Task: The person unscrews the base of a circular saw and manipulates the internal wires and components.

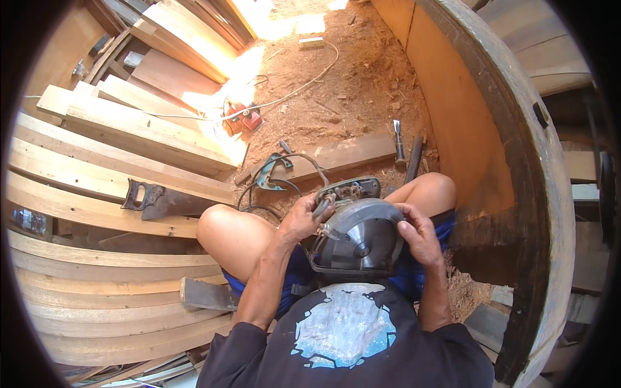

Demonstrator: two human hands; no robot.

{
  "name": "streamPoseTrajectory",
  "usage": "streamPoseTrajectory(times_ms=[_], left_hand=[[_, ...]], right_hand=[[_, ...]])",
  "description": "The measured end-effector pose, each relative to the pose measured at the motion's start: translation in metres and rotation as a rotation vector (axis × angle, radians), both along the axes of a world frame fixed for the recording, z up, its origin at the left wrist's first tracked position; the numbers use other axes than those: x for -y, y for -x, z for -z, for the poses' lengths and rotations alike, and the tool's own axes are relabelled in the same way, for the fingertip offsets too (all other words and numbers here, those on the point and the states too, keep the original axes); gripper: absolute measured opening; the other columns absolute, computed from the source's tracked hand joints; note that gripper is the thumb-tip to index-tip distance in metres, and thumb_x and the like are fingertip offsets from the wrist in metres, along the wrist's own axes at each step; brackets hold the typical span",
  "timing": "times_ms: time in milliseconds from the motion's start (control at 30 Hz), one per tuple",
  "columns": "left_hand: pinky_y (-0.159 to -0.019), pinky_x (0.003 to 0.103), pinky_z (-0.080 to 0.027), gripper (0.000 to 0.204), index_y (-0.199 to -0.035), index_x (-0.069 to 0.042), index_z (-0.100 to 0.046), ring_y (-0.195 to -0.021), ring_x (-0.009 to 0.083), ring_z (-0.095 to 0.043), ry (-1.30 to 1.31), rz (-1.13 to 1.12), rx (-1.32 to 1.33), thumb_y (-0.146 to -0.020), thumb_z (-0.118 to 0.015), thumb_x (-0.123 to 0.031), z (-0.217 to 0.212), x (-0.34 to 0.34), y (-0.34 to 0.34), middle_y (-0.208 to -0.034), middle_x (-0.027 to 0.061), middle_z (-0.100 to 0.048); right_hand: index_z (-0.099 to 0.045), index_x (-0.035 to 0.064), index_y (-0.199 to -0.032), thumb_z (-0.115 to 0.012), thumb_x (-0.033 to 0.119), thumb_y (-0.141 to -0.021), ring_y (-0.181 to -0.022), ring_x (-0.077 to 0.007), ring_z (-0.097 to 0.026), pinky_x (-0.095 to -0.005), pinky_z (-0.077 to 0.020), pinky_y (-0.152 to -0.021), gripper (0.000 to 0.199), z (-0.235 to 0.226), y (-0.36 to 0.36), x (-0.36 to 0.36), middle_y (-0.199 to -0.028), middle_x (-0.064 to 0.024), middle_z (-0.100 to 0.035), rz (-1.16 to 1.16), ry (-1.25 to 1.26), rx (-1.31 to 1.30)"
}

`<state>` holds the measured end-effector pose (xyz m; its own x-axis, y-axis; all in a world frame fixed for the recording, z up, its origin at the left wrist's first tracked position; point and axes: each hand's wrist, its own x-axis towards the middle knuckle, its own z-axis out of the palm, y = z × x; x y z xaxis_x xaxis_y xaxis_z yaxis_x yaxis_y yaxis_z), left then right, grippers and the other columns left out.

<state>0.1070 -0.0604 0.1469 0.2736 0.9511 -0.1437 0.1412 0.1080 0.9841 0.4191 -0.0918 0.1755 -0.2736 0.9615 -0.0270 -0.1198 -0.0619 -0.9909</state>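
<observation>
A circular saw [365, 227] rests across my lap, its round blade and dark curved guard facing up. Its handle end [349, 190] looks opened up, with inner parts and wires showing. My left hand [301, 218] is closed at the handle end, fingers bent around a dark part. My right hand [422, 234] grips the guard's right edge between thumb and fingers. Beyond the saw lies a teal and black handle shell [273, 173], beside a looping dark cord [253, 207].
A wooden board [343, 157] lies ahead on sawdust, with a chisel [398, 139] and a dark bar [414, 158] at its right end. Stacked planks [116, 233] fill the left and carry a handsaw [169, 199]. A red tool [244, 119] sits farther off. An orange-brown panel [462, 110] rises at right.
</observation>
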Motion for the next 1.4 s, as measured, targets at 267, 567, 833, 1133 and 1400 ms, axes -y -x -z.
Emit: streamPoseTrajectory(times_ms=[267, 567, 833, 1133, 1400], left_hand=[[-0.076, 0.024, -0.048, 0.017, -0.116, -0.003, -0.071, -0.085, 0.0040, -0.055, -0.026, -0.195, 0.065, -0.105, -0.071, -0.016, -0.026, 0.016, 0.020, -0.096, -0.0067, -0.068], [-0.078, 0.022, -0.049, 0.025, -0.123, -0.001, -0.068, -0.087, 0.0036, -0.058, -0.350, -0.364, 0.202, -0.107, -0.068, -0.020, -0.193, 0.024, 0.048, -0.101, -0.0033, -0.070], [-0.084, 0.025, -0.052, 0.024, -0.127, -0.002, -0.065, -0.096, 0.0060, -0.061, -0.467, -0.180, 0.242, -0.107, -0.068, -0.016, -0.212, -0.006, 0.057, -0.107, -0.0002, -0.071], [-0.088, 0.029, -0.051, 0.027, -0.129, 0.001, -0.062, -0.101, 0.0102, -0.061, -0.341, -0.187, 0.337, -0.109, -0.064, -0.016, -0.147, -0.041, 0.033, -0.111, 0.0014, -0.069], [-0.089, 0.032, -0.054, 0.022, -0.123, 0.002, -0.057, -0.097, 0.0158, -0.067, -0.071, -0.168, 0.233, -0.106, -0.065, -0.010, -0.091, -0.073, 0.076, -0.103, 0.0071, -0.067]], right_hand=[[-0.070, -0.0042, -0.121, -0.068, 0.020, -0.106, -0.096, -0.0094, -0.064, -0.0266, -0.0532, -0.089, 0.028, 0.003, 0.032, -0.037, -0.105, -0.0033, -0.072, -0.044, -0.083, -0.172], [-0.072, -0.0054, -0.119, -0.073, 0.024, -0.103, -0.093, -0.0105, -0.066, -0.0267, -0.0543, -0.086, 0.034, -0.173, 0.080, -0.099, -0.103, -0.0052, -0.075, -0.244, -0.464, -0.203], [-0.073, -0.0058, -0.114, -0.074, 0.029, -0.101, -0.092, -0.0104, -0.064, -0.0257, -0.0515, -0.084, 0.037, -0.205, 0.076, -0.087, -0.101, -0.0046, -0.072, -0.124, -0.588, -0.099], [-0.073, -0.0073, -0.111, -0.073, 0.043, -0.100, -0.091, -0.0108, -0.063, -0.0260, -0.0492, -0.081, 0.051, -0.222, 0.075, -0.105, -0.098, -0.0049, -0.070, -0.001, -0.409, 0.215], [-0.073, -0.0063, -0.115, -0.071, 0.042, -0.102, -0.096, -0.0135, -0.062, -0.0302, -0.0506, -0.087, 0.050, -0.133, 0.106, -0.176, -0.101, -0.0050, -0.067, -0.105, -0.035, 0.355]])
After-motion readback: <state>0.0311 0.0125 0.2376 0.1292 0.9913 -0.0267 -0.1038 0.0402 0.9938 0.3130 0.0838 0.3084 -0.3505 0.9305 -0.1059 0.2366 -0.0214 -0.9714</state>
